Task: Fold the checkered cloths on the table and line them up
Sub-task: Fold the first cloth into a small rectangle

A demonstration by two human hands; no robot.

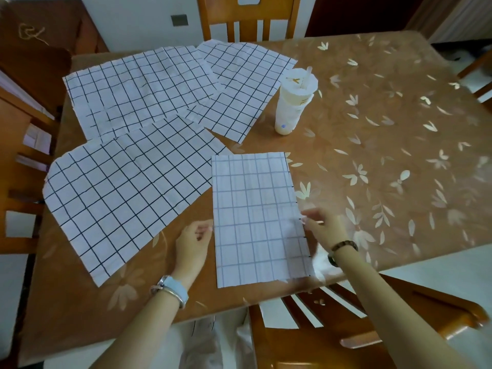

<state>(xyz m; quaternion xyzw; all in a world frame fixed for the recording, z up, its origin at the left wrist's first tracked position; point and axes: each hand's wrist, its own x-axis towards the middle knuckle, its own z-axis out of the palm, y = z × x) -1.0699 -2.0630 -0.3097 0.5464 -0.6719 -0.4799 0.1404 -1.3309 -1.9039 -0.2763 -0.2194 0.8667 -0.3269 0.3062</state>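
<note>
A folded checkered cloth (255, 217) lies lengthwise at the near edge of the table (372, 155), its faint grid side up. My left hand (193, 241) is at its left edge, with curled fingertips pinching that edge. My right hand (320, 226), slightly blurred, pinches the right edge about halfway along. Three unfolded checkered cloths lie flat and overlap: one at the near left (119, 198), one at the far left (138, 89) and one at the far middle (239, 86).
A tall white drink cup with a straw (291, 102) stands just right of the far cloths. Wooden chairs stand at the far side (247, 17), at the left (24, 161) and at the near right (346, 328). The table's right half shows only its leaf-patterned cover.
</note>
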